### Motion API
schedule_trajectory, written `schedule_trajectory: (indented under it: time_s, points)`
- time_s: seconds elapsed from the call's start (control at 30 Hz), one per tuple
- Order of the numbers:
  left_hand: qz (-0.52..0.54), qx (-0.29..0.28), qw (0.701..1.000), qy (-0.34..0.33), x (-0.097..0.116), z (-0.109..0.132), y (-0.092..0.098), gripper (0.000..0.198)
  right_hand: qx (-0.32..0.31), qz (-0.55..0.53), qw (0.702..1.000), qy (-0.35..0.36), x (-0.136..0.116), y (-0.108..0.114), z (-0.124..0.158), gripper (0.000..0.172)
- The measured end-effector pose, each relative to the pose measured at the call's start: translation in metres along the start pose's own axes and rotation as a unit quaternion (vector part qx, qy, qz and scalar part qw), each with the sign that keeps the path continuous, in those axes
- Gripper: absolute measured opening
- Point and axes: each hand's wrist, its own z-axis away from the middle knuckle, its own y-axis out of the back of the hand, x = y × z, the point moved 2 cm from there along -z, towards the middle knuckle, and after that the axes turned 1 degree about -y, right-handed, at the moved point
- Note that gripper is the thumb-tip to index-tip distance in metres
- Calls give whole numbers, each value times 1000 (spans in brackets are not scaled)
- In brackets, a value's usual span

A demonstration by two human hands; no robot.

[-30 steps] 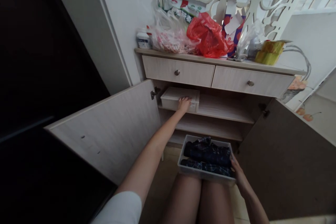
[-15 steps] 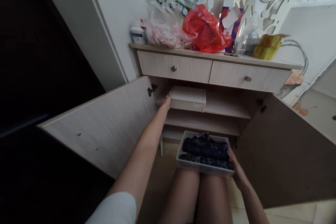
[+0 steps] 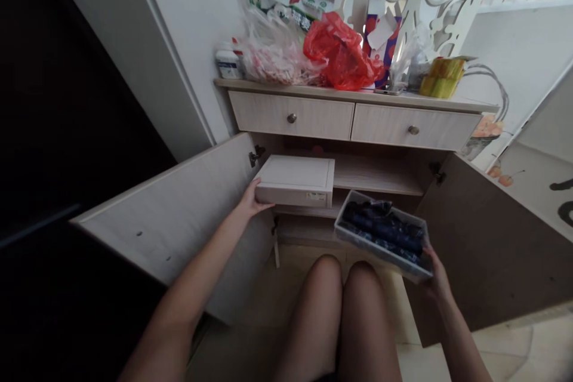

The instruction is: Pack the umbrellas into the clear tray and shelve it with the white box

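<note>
My left hand point(image 3: 256, 198) grips the left end of a white box point(image 3: 296, 174) with a small label on its front. That box is at the mouth of the cabinet, sticking out from the upper shelf point(image 3: 376, 176). My right hand point(image 3: 437, 274) holds the right end of a translucent plastic bin point(image 3: 380, 245), which tilts down to the right in front of the lower shelves. Dark plaid folded clothes point(image 3: 382, 227) fill the bin. The fingers under both containers are partly hidden.
Two cabinet doors stand open, the left door point(image 3: 192, 221) and the right door point(image 3: 487, 256). Above are two drawers point(image 3: 322, 116). Plastic bags, including a red bag point(image 3: 338, 51), a white bottle point(image 3: 228, 64) and a yellow package point(image 3: 442, 77) crowd the cabinet top.
My left hand has drawn the white box outward and to the left from the shelf. My right hand has lifted the bin off my lap, moving it right and tilting it.
</note>
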Motion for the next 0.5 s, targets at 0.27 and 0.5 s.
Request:
schedule_trajectory:
  time_s: [0.27, 0.5]
  points:
    - [20, -24, 999, 18, -25, 48, 32, 38, 66, -60, 991, 98, -63, -55, -27, 70]
    - [23, -16, 1000, 3, -34, 65, 30, 38, 7, -35, 996, 80, -57, -63, -31, 64]
